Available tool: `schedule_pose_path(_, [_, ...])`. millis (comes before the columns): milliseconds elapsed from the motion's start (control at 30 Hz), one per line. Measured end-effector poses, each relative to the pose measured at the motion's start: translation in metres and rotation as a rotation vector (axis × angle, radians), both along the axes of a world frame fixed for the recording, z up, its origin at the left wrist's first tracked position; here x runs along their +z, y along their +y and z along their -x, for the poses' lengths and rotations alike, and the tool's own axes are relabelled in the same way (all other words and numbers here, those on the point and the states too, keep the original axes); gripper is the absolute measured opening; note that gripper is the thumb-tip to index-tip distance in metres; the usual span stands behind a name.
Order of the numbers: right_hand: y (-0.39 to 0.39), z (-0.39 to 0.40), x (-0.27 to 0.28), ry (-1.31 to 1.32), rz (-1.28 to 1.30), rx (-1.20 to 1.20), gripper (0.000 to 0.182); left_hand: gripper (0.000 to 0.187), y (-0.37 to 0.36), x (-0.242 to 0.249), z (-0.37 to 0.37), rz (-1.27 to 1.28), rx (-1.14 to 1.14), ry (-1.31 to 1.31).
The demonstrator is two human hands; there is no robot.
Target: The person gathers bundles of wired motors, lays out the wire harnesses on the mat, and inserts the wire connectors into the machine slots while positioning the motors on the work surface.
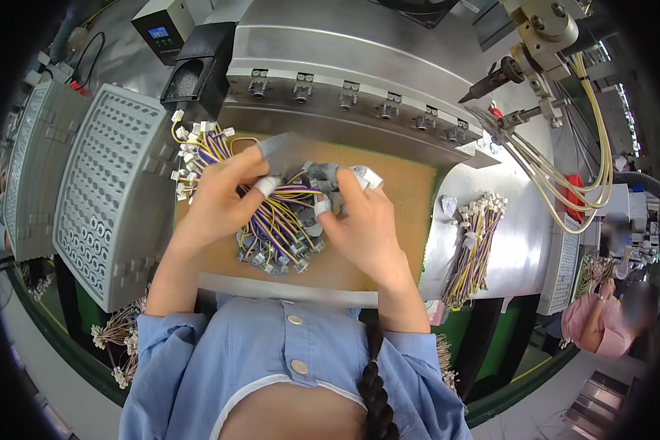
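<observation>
A bundle of yellow, purple and black wires with small connectors (277, 227) lies on the tan work mat between my hands. My left hand (227, 192) is over the bundle's left side, its thumb and index finger apart, both in finger covers. The index fingertip is smeared by motion. My right hand (365, 224) is curled at the bundle's right side, its covered thumb and fingers closed around wire ends. Exactly what sits between its fingertips is partly hidden. More wires with white connectors (198, 150) spread out beyond my left hand.
Behind the mat (400, 213) runs a metal fixture with several clamps (348, 95). A soldering iron tip (484, 86) hangs at upper right. Another wire bundle (477, 246) lies at right. Perforated grey trays (110, 194) stand at left. A person in pink (601, 323) works far right.
</observation>
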State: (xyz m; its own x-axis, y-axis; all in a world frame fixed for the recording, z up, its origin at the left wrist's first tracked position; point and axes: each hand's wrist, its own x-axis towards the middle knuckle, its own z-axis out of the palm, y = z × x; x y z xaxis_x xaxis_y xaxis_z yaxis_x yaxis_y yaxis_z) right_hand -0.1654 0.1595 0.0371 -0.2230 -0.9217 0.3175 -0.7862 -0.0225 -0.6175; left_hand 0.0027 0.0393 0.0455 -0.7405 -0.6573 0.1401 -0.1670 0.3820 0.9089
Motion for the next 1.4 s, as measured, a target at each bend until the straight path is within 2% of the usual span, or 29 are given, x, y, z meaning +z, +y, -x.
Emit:
schedule_pose_path(33, [0.0, -0.001, 0.0, 0.0, 0.002, 0.0, 0.031, 0.046, 0.0, -0.001, 0.001, 0.035, -0.025, -0.064])
schedule_pose_path(100, [-0.001, -0.001, 0.002, 0.009, 0.02, -0.008, 0.032, 0.051, 0.002, -0.005, 0.002, 0.019, -0.014, 0.005])
schedule_pose_path(200, [0.0, -0.006, 0.007, 0.018, 0.104, 0.013, 0.032, 0.053, 0.004, -0.005, 0.001, 0.428, -0.09, -0.117])
schedule_pose_path(300, [0.013, 0.013, 0.014, 0.003, 0.233, 0.077, 0.033, 0.045, 0.019, 0.03, 0.004, 0.704, 0.093, -0.154])
schedule_pose_path(333, [0.024, 0.028, 0.015, -0.007, 0.147, -0.051, 0.035, 0.047, 0.021, 0.04, -0.002, 0.858, 0.128, -0.124])
schedule_pose_path(367, [0.038, 0.049, 0.016, -0.021, 0.067, -0.166, 0.036, 0.044, 0.024, 0.046, -0.01, 0.892, 0.114, -0.161])
schedule_pose_path(400, [0.055, 0.071, 0.013, -0.084, -0.017, -0.352, 0.036, 0.043, 0.027, 0.049, -0.024, 0.852, 0.102, -0.293])
schedule_pose_path(433, [0.073, 0.096, 0.006, -0.152, -0.095, -0.529, 0.035, 0.043, 0.03, 0.045, -0.035, 0.85, 0.104, -0.283])
schedule_pose_path(500, [0.1, 0.148, -0.03, 0.04, -0.214, -0.697, 0.039, 0.047, 0.037, 0.038, -0.049, 0.633, 0.028, -0.406])
schedule_pose_path(533, [0.104, 0.156, -0.048, 0.04, -0.219, -0.694, 0.039, 0.047, 0.039, 0.037, -0.044, 0.628, 0.029, -0.409])
schedule_pose_path(600, [0.108, 0.167, -0.077, 0.337, -0.561, -0.642, 0.044, 0.051, 0.041, 0.037, -0.029, 0.73, -0.033, -0.334])
schedule_pose_path(633, [0.106, 0.165, -0.087, 0.359, -0.587, -0.616, 0.048, 0.051, 0.041, 0.037, -0.026, 0.731, -0.029, -0.336])
schedule_pose_path(700, [0.106, 0.174, -0.121, 0.504, -0.485, -0.597, 0.043, 0.045, 0.039, 0.036, -0.021, 0.531, 0.019, -0.373])
schedule_pose_path(733, [0.108, 0.177, -0.126, 0.481, -0.365, -0.6, 0.036, 0.045, 0.039, 0.035, -0.019, 0.533, 0.028, -0.372])
schedule_pose_path(767, [0.111, 0.182, -0.129, 0.481, -0.36, -0.593, 0.036, 0.043, 0.039, 0.033, -0.019, 0.535, 0.019, -0.37])
schedule_pose_path(867, [0.106, 0.167, -0.101, 0.361, -0.312, -0.655, 0.024, 0.039, 0.038, 0.034, -0.014, 0.498, -0.006, -0.444])
schedule_pose_path(900, [0.095, 0.144, -0.067, 0.193, -0.203, -0.686, 0.023, 0.039, 0.036, 0.035, -0.014, 0.45, -0.018, -0.519])
schedule_pose_path(933, [0.087, 0.126, -0.047, -0.248, -0.123, -0.695, 0.024, 0.037, 0.032, 0.031, -0.015, 0.479, -0.054, -0.454])
schedule_pose_path(967, [0.079, 0.102, -0.025, -0.447, -0.038, -0.609, 0.026, 0.037, 0.026, 0.03, -0.016, 0.479, -0.022, -0.497])
schedule_pose_path(1000, [0.07, 0.081, -0.004, -0.303, -0.072, -0.43, 0.034, 0.035, 0.018, 0.03, -0.017, 0.381, -0.071, -0.471])
schedule_pose_path(1033, [0.058, 0.055, 0.007, -0.278, -0.057, -0.281, 0.035, 0.033, 0.011, 0.029, -0.019, 0.285, -0.12, -0.434])
schedule_pose_path(1067, [0.045, 0.028, 0.012, -0.241, -0.036, -0.14, 0.035, 0.033, 0.004, 0.028, -0.021, 0.292, -0.103, -0.45])
schedule_pose_path(1133, [0.024, -0.01, 0.014, -0.068, -0.109, 0.122, 0.036, 0.032, -0.006, 0.028, -0.023, -0.495, -0.065, -0.105])
schedule_pose_path(1167, [0.013, -0.03, 0.014, -0.06, -0.129, 0.133, 0.038, 0.032, -0.005, 0.03, -0.026, -0.489, -0.057, -0.102])
schedule_pose_path(1200, [0.004, -0.043, 0.013, -0.089, -0.238, 0.182, 0.039, 0.034, -0.002, 0.031, -0.03, -0.516, -0.015, 0.003])
schedule_pose_path(1233, [-0.003, -0.053, 0.01, -0.089, -0.237, 0.188, 0.039, 0.035, 0.002, 0.032, -0.034, -0.544, 0.027, 0.11])
schedule_pose_path(1333, [-0.021, -0.071, 0.003, 0.055, 0.138, 0.182, 0.047, 0.038, 0.023, 0.042, -0.03, -0.424, 0.154, 0.161])
schedule_pose_path(1400, [-0.025, -0.078, -0.006, 0.086, 0.156, 0.151, 0.048, 0.038, 0.026, 0.037, -0.03, -0.306, 0.191, 0.2])
